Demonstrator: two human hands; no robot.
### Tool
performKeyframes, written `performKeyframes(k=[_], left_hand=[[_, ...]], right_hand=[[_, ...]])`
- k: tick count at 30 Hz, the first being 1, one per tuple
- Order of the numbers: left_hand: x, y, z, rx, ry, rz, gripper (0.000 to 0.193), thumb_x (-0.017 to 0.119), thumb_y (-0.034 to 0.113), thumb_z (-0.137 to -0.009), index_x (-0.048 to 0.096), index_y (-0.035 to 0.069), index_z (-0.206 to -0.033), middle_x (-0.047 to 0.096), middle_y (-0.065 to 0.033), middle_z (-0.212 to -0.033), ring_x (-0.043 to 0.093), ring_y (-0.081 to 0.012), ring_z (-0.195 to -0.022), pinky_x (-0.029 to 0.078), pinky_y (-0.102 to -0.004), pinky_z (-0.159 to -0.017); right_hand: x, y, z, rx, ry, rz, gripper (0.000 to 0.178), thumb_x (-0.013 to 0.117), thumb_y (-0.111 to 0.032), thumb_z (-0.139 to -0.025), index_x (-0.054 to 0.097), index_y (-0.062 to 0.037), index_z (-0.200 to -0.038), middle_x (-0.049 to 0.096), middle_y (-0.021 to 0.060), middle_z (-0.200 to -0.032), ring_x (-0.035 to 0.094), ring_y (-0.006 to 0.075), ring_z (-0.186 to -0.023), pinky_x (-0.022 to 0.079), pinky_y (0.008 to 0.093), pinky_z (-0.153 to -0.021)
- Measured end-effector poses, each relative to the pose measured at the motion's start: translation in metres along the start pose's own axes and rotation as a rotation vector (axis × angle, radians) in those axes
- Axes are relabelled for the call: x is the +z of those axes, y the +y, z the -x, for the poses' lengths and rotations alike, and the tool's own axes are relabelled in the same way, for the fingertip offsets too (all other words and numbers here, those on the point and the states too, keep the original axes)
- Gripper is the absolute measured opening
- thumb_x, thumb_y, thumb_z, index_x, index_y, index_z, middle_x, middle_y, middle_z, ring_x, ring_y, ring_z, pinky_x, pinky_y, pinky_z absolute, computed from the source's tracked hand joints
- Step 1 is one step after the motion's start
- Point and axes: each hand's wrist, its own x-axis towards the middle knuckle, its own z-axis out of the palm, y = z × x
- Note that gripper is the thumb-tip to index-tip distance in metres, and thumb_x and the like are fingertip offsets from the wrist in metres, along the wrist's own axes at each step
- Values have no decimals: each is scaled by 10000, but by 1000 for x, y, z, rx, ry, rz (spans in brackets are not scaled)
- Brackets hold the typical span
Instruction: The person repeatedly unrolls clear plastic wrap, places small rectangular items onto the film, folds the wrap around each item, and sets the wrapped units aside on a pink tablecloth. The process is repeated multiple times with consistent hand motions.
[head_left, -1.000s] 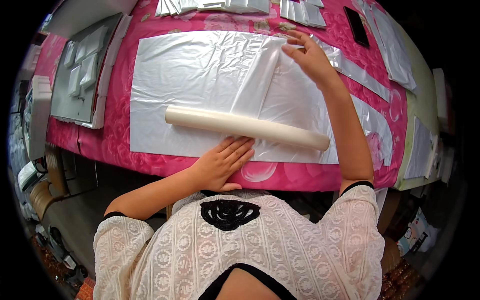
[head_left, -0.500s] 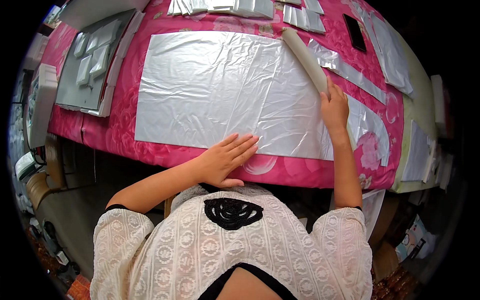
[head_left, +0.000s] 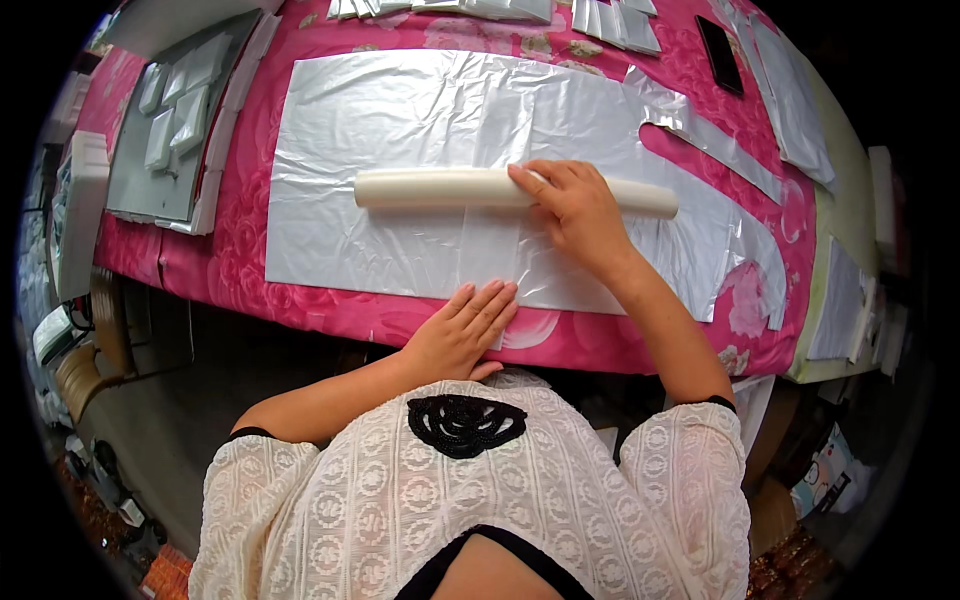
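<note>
A whitish plastic carrier bag (head_left: 380,110) lies spread flat on the table, its two handle strips (head_left: 715,145) pointing right. Across its middle rests a smooth off-white tube (head_left: 430,187), roughly level from left to right. My right hand (head_left: 580,205) grips this tube just right of its centre, thumb and fingers over the top. At the near edge of the bag my left hand (head_left: 465,330) lies flat, fingers stretched out, its fingertips on or beside the film. Nothing shows in the left hand.
A pink flowered cloth (head_left: 235,220) covers the table. Left stands a grey board (head_left: 195,130) carrying several small white packets (head_left: 190,115). Folded white packs (head_left: 615,25) line the far side. A black phone (head_left: 719,55) lies far right, near stacked white bags (head_left: 790,110).
My right hand has carried the tube from the bag's right side to its middle and turned it from steeply slanted to nearly level. The left hand stays almost in place.
</note>
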Motion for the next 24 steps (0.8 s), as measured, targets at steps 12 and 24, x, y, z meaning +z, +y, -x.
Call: performKeyframes(k=[12, 24], left_hand=[[-3, -32, 24, 190, 184, 218, 553, 671, 258, -771, 485, 21, -1234, 436, -131, -1338, 409, -263, -1256, 340, -418, -1034], [-23, -36, 13, 212, 513, 442, 237, 713, 156, -726, 592, 49, -899, 631, -76, -974, 610, -231, -897, 460, -409, -901]], right_hand=[[-1, 43, -67, -69, 234, 53, 444, 595, 29, -705, 591, -77, -1136, 590, 96, -1099, 529, 297, -1021, 403, 393, -934], [19, -37, 35, -114, -179, -234, 465, 600, 27, -638, 583, -39, -1098, 559, 101, -1152, 518, 291, -1069, 459, 366, -887]])
